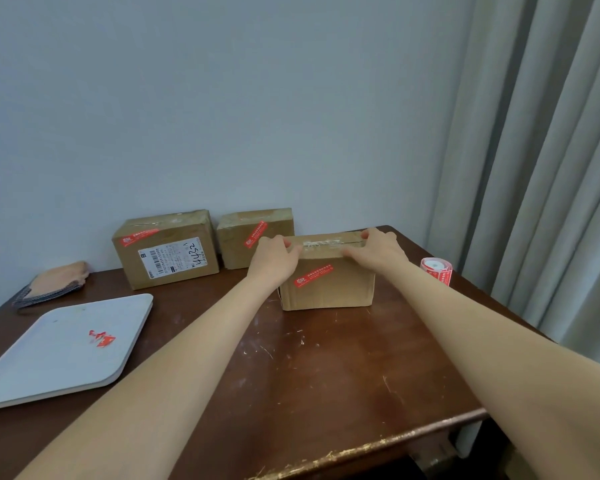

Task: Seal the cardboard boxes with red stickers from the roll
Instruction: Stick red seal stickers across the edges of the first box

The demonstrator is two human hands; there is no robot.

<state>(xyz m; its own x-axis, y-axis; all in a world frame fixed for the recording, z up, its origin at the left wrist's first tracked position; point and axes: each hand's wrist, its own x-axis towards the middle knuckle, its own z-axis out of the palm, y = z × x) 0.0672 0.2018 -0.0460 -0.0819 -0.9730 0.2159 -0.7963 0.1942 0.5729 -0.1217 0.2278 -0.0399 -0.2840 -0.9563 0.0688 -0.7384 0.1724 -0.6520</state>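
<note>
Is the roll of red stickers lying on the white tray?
No, the roll of red stickers rests on the brown wooden table at the right, far from the white rectangular tray.

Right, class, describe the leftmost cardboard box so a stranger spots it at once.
Start at the brown table and look toward the far wall. Take the leftmost box, beyond the white tray. Unlike its neighbours, it carries a white barcode label with black handwriting.
</note>
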